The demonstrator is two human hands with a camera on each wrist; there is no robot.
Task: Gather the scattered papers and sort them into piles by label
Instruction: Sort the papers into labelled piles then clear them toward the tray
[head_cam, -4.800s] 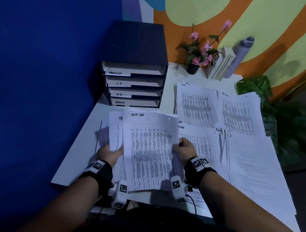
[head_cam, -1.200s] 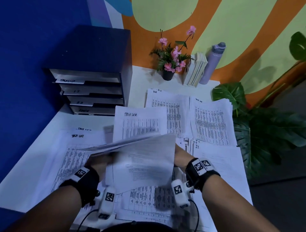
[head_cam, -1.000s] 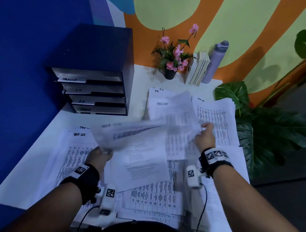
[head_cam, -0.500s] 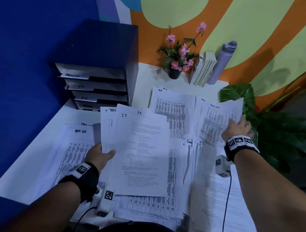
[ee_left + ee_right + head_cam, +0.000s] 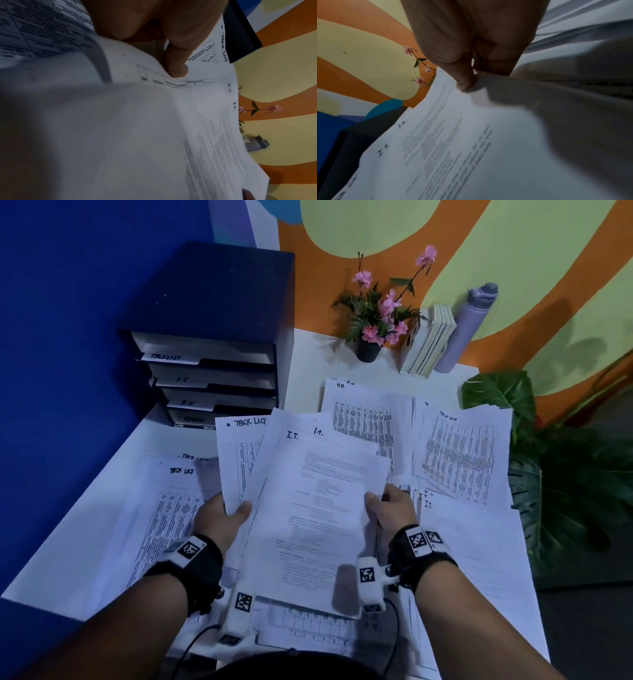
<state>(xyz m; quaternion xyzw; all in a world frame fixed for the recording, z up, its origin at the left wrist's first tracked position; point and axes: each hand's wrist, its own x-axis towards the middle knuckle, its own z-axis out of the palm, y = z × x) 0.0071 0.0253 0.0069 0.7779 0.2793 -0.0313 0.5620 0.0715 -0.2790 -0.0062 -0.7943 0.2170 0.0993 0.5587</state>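
Note:
I hold a fanned bundle of papers above the desk. Its top sheet is marked I.T. (image 5: 318,508); a TASK LIST sheet (image 5: 236,453) sticks out behind it on the left. My left hand (image 5: 222,515) grips the bundle's left edge, thumb (image 5: 176,65) on top. My right hand (image 5: 387,508) pinches the I.T. sheet (image 5: 453,148) at its right edge, with the thumb (image 5: 464,79) on the page. On the desk lie a TASK LIST pile (image 5: 161,515) at the left, an H.R. pile (image 5: 363,419) at the back, another TASK LIST pile (image 5: 462,460) at the right and an I.T. pile (image 5: 469,542) below that.
A dark letter tray unit (image 5: 212,344) with labelled shelves stands at the back left. A flower pot (image 5: 368,350), books (image 5: 431,344) and a purple bottle (image 5: 469,326) line the back wall. A leafy plant (image 5: 565,474) grows off the desk's right edge.
My right hand laid a TASK LIST sheet on the right pile, then came back and took the right edge of the I.T. sheet. My left hand kept hold of the bundle.

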